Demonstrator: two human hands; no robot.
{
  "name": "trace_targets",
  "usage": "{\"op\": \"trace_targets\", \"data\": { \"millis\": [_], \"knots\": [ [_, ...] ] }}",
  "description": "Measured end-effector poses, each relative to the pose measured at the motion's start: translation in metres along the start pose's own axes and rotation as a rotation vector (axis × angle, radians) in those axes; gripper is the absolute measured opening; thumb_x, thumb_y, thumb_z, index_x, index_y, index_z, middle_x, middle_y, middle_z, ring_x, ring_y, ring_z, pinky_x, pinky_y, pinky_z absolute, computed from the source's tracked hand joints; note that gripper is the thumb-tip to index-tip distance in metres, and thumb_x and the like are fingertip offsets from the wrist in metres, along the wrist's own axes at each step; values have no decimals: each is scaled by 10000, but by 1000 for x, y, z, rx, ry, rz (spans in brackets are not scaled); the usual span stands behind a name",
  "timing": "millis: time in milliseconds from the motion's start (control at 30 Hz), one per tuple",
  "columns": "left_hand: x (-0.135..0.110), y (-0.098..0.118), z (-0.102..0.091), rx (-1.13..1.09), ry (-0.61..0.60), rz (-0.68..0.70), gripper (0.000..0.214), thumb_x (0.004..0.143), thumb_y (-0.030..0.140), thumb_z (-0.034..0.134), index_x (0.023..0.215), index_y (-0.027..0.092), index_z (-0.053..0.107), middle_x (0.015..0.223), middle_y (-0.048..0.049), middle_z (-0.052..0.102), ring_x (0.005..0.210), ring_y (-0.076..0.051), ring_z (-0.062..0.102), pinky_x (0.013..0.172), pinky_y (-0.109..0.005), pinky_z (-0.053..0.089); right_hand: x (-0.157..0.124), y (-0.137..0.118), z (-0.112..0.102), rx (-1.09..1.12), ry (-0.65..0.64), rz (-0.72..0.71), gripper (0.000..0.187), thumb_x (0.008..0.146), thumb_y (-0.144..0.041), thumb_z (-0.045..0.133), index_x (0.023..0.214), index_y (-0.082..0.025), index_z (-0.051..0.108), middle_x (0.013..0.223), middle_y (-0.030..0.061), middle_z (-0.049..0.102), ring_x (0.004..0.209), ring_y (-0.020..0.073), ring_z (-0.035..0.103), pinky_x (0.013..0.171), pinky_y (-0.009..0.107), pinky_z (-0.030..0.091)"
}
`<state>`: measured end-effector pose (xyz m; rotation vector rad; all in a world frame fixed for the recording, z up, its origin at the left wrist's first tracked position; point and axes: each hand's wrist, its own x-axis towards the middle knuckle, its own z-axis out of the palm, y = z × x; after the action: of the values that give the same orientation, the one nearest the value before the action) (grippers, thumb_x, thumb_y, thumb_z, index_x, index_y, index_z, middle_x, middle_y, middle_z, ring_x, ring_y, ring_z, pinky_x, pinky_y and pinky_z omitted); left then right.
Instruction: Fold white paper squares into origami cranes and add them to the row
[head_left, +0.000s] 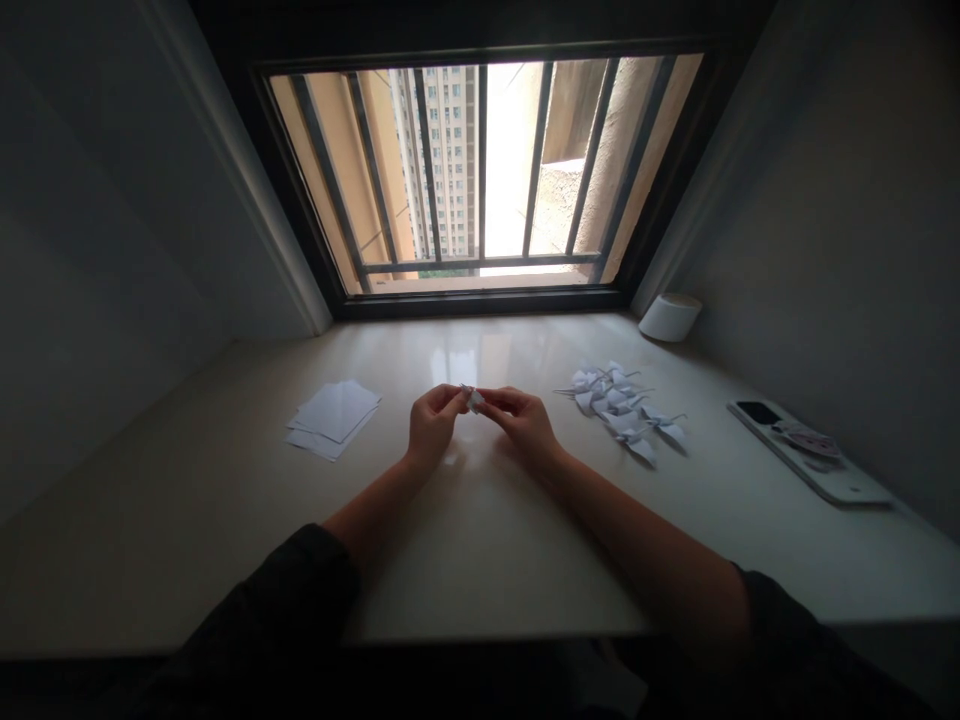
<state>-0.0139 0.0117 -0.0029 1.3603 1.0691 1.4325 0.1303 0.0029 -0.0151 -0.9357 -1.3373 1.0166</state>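
Between my two hands, above the middle of the pale counter, is a small folded piece of white paper (472, 398). My left hand (435, 420) pinches its left side with thumb and fingers. From the other side, my right hand (523, 418) grips it between thumb and fingertips. Fingers cover much of the paper, so its exact shape is hard to make out. To the right of my hands lies a heap of white origami cranes (611, 400). Left of them is a loose stack of square white paper sheets (335, 412).
A white phone (814, 455) with a grip on its back lies at the right on the counter (480, 560). A white cup-like object (670, 317) stands in the far right corner. The barred window (480, 180) closes off the back, with walls at both sides.
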Motion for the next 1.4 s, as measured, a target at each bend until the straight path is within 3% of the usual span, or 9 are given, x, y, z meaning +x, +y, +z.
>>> {"op": "trace_targets", "data": {
  "millis": [167, 367, 500, 633, 1100, 1400],
  "knots": [
    [0, -4, -1, 13, 10, -7, 211, 713, 371, 659, 717, 162, 678, 630, -11, 633, 628, -135, 579, 631, -256, 455, 2, 3, -1, -53, -6, -44, 303, 707, -404, 694, 941, -213, 718, 887, 66, 689, 776, 196, 640, 722, 335, 511],
    [1, -7, 2, -93, -11, -62, 296, 662, 388, 714, 819, 144, 659, 738, -59, 705, 662, -185, 658, 671, -314, 500, -1, 3, -4, -304, 81, -243, 416, 652, -373, 751, 1046, -259, 679, 845, 35, 643, 706, 163, 579, 665, 317, 500],
    [0, -2, 4, -148, -95, -77, 320, 642, 367, 739, 847, 136, 656, 765, -77, 719, 721, -213, 680, 762, -360, 504, -2, 4, -5, -376, 121, -304, 336, 718, -320, 709, 1048, -264, 676, 829, 31, 634, 708, 158, 572, 669, 311, 498],
    [0, 2, 3, -129, -85, -92, 304, 639, 349, 742, 836, 131, 662, 746, -72, 717, 702, -202, 675, 753, -358, 509, -2, 4, -5, -410, 130, -339, 329, 730, -297, 703, 1057, -272, 671, 863, 34, 635, 761, 168, 585, 715, 319, 500],
    [-1, 4, 2, -85, -53, -130, 285, 645, 363, 732, 785, 126, 660, 692, -70, 706, 631, -183, 656, 689, -330, 501, -4, -1, -6, -432, 116, -345, 322, 764, -292, 665, 1084, -329, 654, 913, 35, 638, 839, 192, 594, 789, 359, 497],
    [0, 3, 4, -120, -39, -117, 292, 670, 404, 703, 750, 132, 633, 670, -51, 693, 627, -177, 655, 699, -334, 502, -3, 1, -7, -414, 150, -331, 334, 730, -324, 700, 1060, -286, 671, 888, 39, 652, 760, 174, 596, 737, 338, 495]
  ]
}}
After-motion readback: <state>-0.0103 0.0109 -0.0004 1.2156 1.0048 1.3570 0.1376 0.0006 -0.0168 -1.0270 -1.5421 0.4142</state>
